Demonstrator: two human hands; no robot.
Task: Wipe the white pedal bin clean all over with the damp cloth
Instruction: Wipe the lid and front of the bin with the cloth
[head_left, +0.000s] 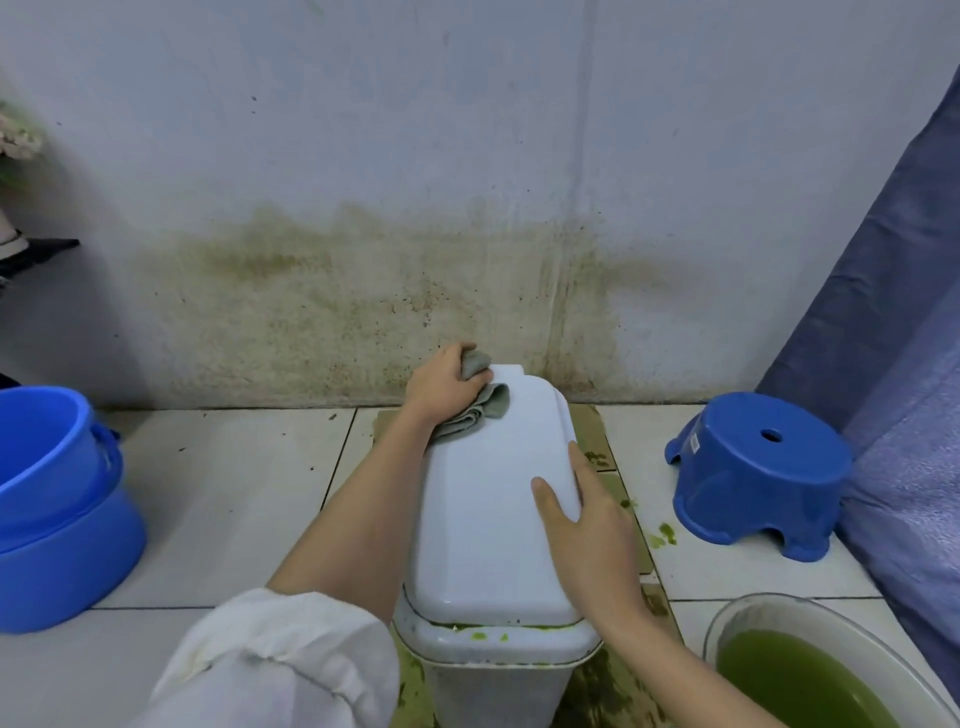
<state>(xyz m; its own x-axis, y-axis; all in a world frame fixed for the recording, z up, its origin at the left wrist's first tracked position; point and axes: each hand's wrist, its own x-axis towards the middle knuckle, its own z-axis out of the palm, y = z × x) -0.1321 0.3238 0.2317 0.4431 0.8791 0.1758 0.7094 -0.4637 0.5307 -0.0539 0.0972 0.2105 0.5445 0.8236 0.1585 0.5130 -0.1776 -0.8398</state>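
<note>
So the white bin stood on a piece of cardboard on the tiled floor, close to the stained wall, with its long lid running straight away from the person toward that wall. Green gunk sat along the near rim under the lid, so I'd guess the front and sides weren't done yet. The left hand was way out at the lid's far left corner, arm stretched nearly straight, fingers curled tight around the bunched grey-green cloth and pushing it onto the lid. From there the unwiped length of lid lay back toward the person. The right hand lay flat with straight fingers on the lid's right edge, steadying it.
</note>
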